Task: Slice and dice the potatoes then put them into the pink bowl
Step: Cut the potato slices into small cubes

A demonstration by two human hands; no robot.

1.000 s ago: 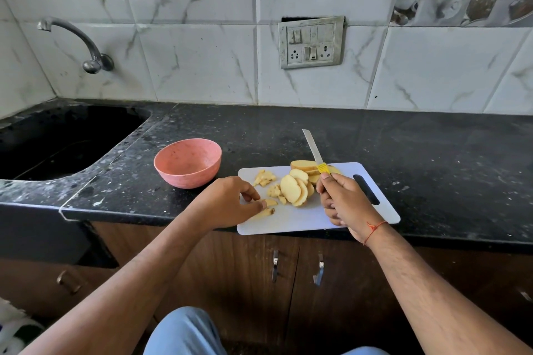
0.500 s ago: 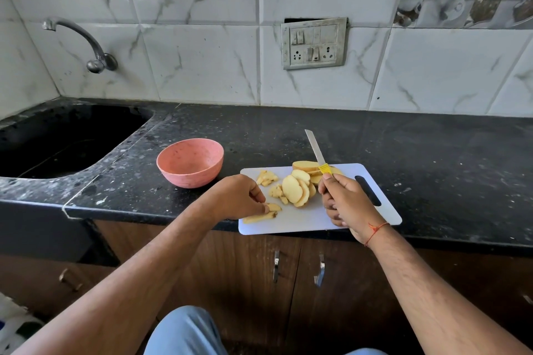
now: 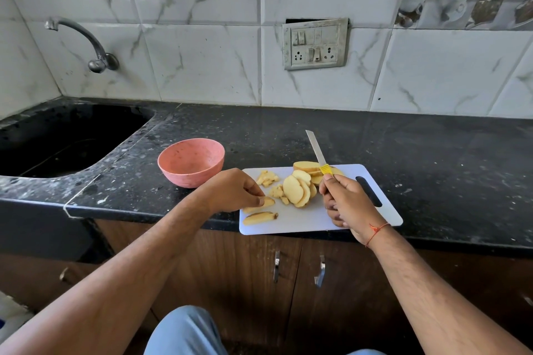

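Black speckled countertop (image 3: pixel 288 135) under marble-look tiles, white cutting board (image 3: pixel 305 222) at lower centre overhanging the front edge. Left hand (image 3: pixel 233 190) pinching a potato strip (image 3: pixel 266 202) at the board's left end, likely lining it up for dicing; right hand (image 3: pixel 346 202) clamped round the yellow-handled knife (image 3: pixel 317 151), blade raised toward the wall, apparently waiting clear of the fingers. Potato slices (image 3: pixel 297 189) fanned mid-board, diced bits (image 3: pixel 268 177) beside them, second strip (image 3: pixel 259 217) nearer the front; pink bowl (image 3: pixel 191 166) empty, just left of the board, nothing between; sink (image 3: pixel 66 138) and tap (image 3: pixel 95 46) further left.

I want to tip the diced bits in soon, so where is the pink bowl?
The pink bowl stands on the black counter, just left of the cutting board, between it and the sink.
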